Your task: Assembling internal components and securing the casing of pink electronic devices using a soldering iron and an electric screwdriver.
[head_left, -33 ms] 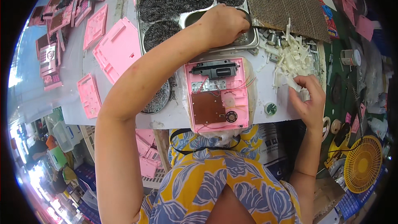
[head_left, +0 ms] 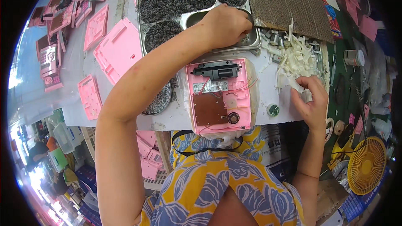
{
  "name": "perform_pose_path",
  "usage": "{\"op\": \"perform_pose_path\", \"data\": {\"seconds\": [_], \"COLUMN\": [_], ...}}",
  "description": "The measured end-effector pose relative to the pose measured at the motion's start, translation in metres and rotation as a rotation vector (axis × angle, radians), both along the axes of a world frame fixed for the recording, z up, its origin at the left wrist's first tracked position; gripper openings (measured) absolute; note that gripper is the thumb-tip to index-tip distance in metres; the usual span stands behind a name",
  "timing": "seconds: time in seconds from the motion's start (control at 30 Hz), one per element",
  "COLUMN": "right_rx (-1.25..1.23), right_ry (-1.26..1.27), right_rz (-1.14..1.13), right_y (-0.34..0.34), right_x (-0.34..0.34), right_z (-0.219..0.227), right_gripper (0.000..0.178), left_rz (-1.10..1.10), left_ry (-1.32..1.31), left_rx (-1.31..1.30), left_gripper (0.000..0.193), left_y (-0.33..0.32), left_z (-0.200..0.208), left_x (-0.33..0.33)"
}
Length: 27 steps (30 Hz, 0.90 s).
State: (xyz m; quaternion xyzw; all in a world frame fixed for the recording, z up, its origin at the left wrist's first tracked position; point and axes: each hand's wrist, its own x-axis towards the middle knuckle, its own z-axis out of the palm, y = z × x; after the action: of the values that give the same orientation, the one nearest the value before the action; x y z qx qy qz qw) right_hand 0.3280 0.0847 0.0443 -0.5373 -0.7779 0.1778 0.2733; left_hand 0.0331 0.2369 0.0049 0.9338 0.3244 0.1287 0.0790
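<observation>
My left hand (head_left: 227, 26) reaches over a compartment of a metal tray (head_left: 256, 44). Its fingers are curled, and the fingertips and whatever they hold are hidden. My right hand (head_left: 312, 100) is at the near edge of a heap of white plastic pieces (head_left: 298, 60), thumb and forefinger closed around one white plastic piece (head_left: 296, 84). Between my arms lies a pink plastic housing (head_left: 243, 100), open side up. Inside it are a black mechanism (head_left: 217, 71), a metal plate (head_left: 205, 87), a brown circuit board (head_left: 208, 109), thin wires and a round black part (head_left: 233, 118).
Black springs (head_left: 176, 0) fill other tray compartments. A round dish of small metal parts (head_left: 159, 102) sits under my left forearm. Pink panels (head_left: 119, 52) lie to the left, corrugated cardboard (head_left: 289, 6) at the back right. A small green-topped round thing (head_left: 273, 110) stands beside the housing; a yellow fan (head_left: 366, 165) is at right.
</observation>
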Motion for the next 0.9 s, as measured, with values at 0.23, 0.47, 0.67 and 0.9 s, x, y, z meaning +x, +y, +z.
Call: {"op": "perform_pose_path", "data": {"seconds": [0.23,0.47,0.67,0.9], "right_rx": [-0.004,0.01,0.073,0.141], "right_ry": [0.038,0.028,0.05,0.21], "right_rz": [0.032,0.065,0.131,0.211], "right_y": [0.004,0.008,0.019,0.013], "right_x": [-0.007,-0.017,-0.043,-0.074], "right_z": [-0.001,0.003,0.009,0.036], "right_gripper": [0.023,0.022,0.023,0.028], "left_rz": [0.109,0.308,0.315,0.405], "left_ry": [0.042,-0.165,-0.332,-0.83], "left_rx": [-0.018,-0.086,-0.066,-0.829], "left_gripper": [0.017,0.019,0.018,0.018], "left_y": [-0.003,-0.003,-0.023,-0.122], "left_z": [-0.005,0.02,0.026,0.067], "left_x": [0.007,-0.017,-0.034,-0.048]}}
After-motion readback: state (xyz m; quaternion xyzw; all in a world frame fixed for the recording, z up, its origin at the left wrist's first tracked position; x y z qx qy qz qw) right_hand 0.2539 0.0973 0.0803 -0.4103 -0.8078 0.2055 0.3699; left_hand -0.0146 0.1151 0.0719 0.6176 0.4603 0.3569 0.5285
